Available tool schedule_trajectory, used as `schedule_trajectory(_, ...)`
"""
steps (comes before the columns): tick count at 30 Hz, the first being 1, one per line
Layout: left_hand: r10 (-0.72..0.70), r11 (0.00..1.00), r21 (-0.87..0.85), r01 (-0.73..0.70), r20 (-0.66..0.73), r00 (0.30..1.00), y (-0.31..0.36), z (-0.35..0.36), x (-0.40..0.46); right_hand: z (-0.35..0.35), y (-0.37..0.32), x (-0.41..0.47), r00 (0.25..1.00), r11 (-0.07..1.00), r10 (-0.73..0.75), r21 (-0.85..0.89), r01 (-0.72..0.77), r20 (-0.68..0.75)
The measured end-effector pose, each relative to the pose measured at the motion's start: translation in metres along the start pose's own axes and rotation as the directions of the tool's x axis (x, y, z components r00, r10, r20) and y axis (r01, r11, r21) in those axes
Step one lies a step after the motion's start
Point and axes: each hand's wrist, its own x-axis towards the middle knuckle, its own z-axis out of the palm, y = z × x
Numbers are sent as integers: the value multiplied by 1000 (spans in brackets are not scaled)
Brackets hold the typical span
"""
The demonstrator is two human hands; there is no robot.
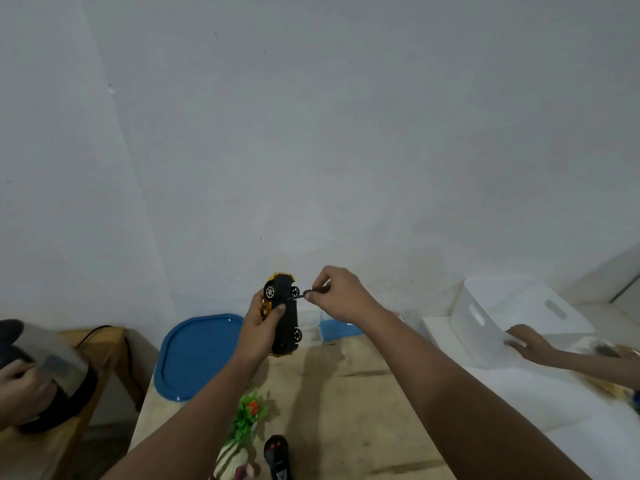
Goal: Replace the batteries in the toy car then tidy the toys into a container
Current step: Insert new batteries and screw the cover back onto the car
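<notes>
Above the wooden bench (pixel 346 393) our left hand (pixel 258 329) grips the yellow toy car (pixel 284 317), underside facing us. Our right hand (pixel 337 296) pinches a small screwdriver (pixel 310 292) in curled fingers (pixel 313 296), its tip touching the car's underside.

- Toy car (pixel 284 317): matt black plastic underside, glossy yellow body.
- Worktop (pixel 349 407): pale, bare wood, matt.
- Lid (pixel 194 355): smooth glossy blue plastic.
- Container (pixel 512 317): translucent white plastic.
</notes>
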Motion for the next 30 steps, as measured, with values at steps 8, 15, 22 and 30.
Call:
schedule_trajectory(8, 10, 999, -37, -10, -12, 1000, 4, -4, 3, 1, -7, 4, 997, 997, -52, -59, 55, 51)
schedule_trajectory(15, 15, 999, -31, -15, -12, 1000, 9, -7, 10, -3, -10, 10, 998, 999, -49, -18, 50, 35)
schedule_trajectory(22, 24, 999, -43, -23, 15, 1000, 11, -5, 9, -10, -10, 11, 998, 1000, -13, -8, 13, 55)
schedule_trajectory(30, 3, 996, -85, -2, 20, 1000, 15, -2, 6, -13, -10, 10, 999, 998, -31, -55, 33, 37)
